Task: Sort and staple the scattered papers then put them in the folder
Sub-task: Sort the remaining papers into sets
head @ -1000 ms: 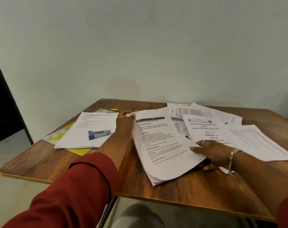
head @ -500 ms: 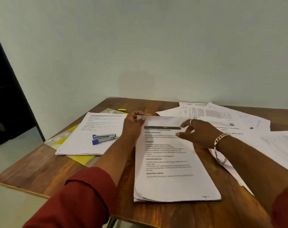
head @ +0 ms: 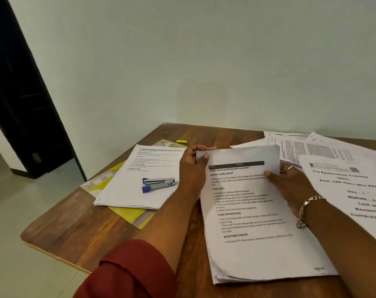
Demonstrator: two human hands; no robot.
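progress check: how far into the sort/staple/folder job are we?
Early to middle. Done, by the look of it: one stack lies squared on the yellow folder, with the stapler on top; whether it's stapled can't be seen. In hand: both hands, left and right, grip the top corners of a second stack. Left: loose sheets at the right, stapling, and filing into the folder.

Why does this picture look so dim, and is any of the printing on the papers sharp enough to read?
Head view: soft, low light, no glare; the wall looks greenish. Headings on the held stack read clearly, but its small lines smear. The sheet under the stapler is too blurred to read. The wide lens bends the dark doorway and the table edge.
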